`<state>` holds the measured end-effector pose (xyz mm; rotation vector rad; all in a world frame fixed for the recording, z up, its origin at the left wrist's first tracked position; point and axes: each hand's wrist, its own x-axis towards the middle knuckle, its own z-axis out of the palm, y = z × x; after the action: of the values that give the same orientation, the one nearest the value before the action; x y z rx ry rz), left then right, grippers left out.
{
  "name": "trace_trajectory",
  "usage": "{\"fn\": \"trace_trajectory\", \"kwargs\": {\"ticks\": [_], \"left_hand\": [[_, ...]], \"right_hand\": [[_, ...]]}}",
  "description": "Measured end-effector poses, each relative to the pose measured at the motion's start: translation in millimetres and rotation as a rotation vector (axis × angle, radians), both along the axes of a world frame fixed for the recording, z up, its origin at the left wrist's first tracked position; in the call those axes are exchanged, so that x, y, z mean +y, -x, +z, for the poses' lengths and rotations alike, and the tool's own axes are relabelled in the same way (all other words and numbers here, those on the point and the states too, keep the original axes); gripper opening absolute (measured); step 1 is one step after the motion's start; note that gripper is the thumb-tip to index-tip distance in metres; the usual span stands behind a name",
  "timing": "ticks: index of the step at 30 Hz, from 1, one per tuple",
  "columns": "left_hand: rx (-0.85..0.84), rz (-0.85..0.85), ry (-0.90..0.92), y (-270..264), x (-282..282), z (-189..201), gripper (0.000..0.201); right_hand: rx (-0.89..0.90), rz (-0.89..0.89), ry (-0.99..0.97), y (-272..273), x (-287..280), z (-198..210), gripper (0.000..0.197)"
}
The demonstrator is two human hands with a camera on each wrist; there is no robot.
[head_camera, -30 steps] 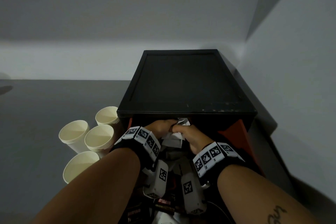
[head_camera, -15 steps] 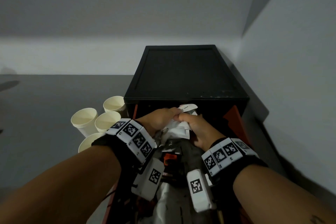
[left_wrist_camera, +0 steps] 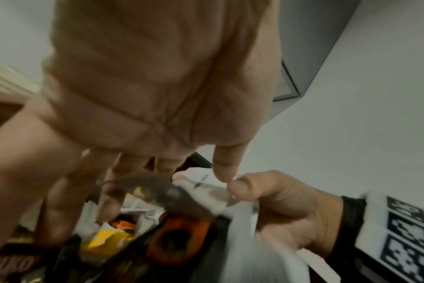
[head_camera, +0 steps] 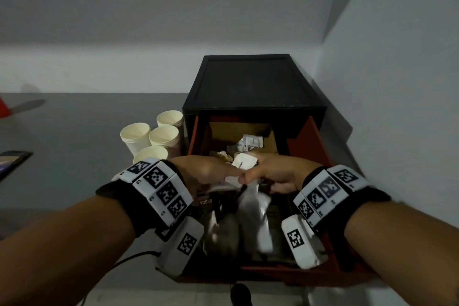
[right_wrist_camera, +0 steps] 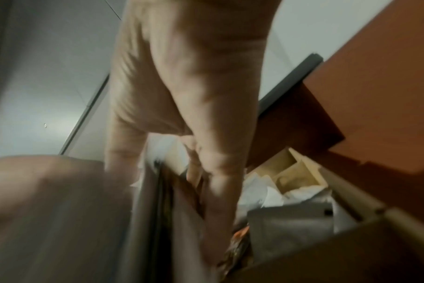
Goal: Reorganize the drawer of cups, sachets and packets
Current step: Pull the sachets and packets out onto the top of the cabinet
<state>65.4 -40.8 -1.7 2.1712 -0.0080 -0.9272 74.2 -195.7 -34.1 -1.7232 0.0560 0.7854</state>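
A red drawer (head_camera: 315, 141) stands pulled out of a black cabinet (head_camera: 250, 82). Over its middle, my left hand (head_camera: 211, 174) and right hand (head_camera: 273, 174) meet and together grip a bundle of packets (head_camera: 248, 218), silver and dark, which hangs toward me. A white sachet (head_camera: 244, 162) sticks up between the thumbs. In the left wrist view my left fingers (left_wrist_camera: 124, 168) dig into the bundle (left_wrist_camera: 179, 239) and the right thumb (left_wrist_camera: 245, 187) pinches the white sachet (left_wrist_camera: 201, 180). More white sachets (head_camera: 250, 143) lie at the drawer's back on a cardboard insert (head_camera: 238, 129). Several paper cups (head_camera: 164, 136) stand left of the cabinet.
A white wall (head_camera: 397, 107) runs close along the drawer's right side. A dark phone (head_camera: 12, 161) lies on the grey floor at far left. A black cable (head_camera: 129, 259) trails by the drawer's front left corner. In the right wrist view, the cardboard divider (right_wrist_camera: 300, 172) sits by the drawer wall (right_wrist_camera: 375, 95).
Both hands have drawn back from under the cabinet's edge toward me with the bundle. The back of the drawer, with its sachets and cardboard, now shows.
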Motion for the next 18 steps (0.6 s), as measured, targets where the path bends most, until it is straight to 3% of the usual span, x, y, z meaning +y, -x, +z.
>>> {"fn": "trace_trajectory", "kwargs": {"ticks": [4, 7, 9, 12, 18], "left_hand": [[-0.128, -0.103, -0.095, 0.8, 5.3, 7.4, 0.041], [-0.169, -0.094, -0.116, -4.9, 4.3, 14.5, 0.039], [-0.209, -0.068, -0.150, -12.9, 3.6, 19.0, 0.040], [-0.266, -0.049, -0.195, -31.5, 1.7, 19.7, 0.040], [-0.280, -0.046, -0.215, -69.9, -4.0, 13.2, 0.037]], "right_hand": [[-0.026, -0.032, 0.241, -8.4, -11.9, 6.2, 0.041], [-0.010, -0.091, 0.243, -14.2, -19.9, 7.3, 0.025], [-0.007, -0.098, 0.232, -15.5, -23.0, 7.8, 0.028], [-0.015, -0.012, 0.306, -17.4, -22.9, 2.0, 0.040], [-0.077, 0.230, 0.649, -27.6, -14.4, 8.4, 0.026]]}}
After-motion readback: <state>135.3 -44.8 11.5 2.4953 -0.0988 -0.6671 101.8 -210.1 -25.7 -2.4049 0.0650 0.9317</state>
